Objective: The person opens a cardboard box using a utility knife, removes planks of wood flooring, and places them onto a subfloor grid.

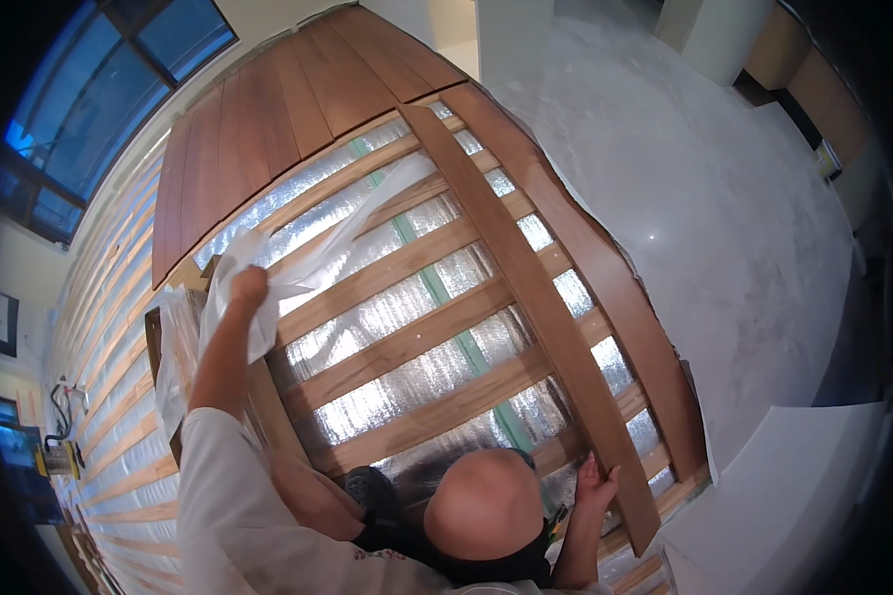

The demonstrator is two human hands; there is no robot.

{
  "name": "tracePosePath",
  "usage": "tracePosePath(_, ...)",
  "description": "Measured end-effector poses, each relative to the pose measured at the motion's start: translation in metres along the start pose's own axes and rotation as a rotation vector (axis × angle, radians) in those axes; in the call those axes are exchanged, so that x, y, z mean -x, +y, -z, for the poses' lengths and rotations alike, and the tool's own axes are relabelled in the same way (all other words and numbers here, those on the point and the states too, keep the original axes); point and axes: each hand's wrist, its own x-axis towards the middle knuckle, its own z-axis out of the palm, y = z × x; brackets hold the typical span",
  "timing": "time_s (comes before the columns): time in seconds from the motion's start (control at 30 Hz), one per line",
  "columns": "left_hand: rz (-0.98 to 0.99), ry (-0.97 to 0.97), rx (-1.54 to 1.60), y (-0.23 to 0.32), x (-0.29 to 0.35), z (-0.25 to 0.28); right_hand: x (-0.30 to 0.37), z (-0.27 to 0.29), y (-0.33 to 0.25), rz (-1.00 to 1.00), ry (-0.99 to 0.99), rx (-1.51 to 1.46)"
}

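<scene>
Lengthwise, brown plank (529, 288) slanting to lower right, left hand (249, 287) clenching film (232, 256), right hand (594, 486) loosely uncurled.

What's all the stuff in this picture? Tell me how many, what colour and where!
battens: many, light brown, across the middle and left
foil sheeting: count unclear, silver, beneath the battens
green strip: one, green, under the battens
fitted floorboards: several, reddish brown, upper left
loose plank: one, brown, lying across the battens
border plank: one line, reddish brown, right of the loose plank
plastic film: count unclear, whitish, left of centre
window: at least one, blue, upper left
smooth floor: one, grey, right
white sheet: one, white, lower right
shoe: one, dark, bottom centre
left hand: one, bare, gripping the film
right hand: one, bare, at the loose plank's near end
</scene>
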Motion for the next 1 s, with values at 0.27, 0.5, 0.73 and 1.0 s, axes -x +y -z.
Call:
tracePosePath(0.27, -0.009, -0.088, 0.021, -0.158, 0.173, -0.002, -0.049, -0.007, 0.022, 0.055, -0.02, -0.199)
tracePosePath(0.5, 0.521, -0.185, 0.379, -0.082, 0.365, -0.02, -0.074, 0.014, 0.006, 0.015, 0.053, 0.043)
tracePosePath(0.73, 0.598, -0.208, 0.455, -0.057, 0.531, -0.082, -0.065, -0.049, 0.047, 0.515, -0.131, 1.769)
tracePosePath(1.0, 0.619, -0.147, 0.593, 0.012, 0.522, -0.064, -0.113, -0.203, 0.138, 1.525, -0.958, 2.136)
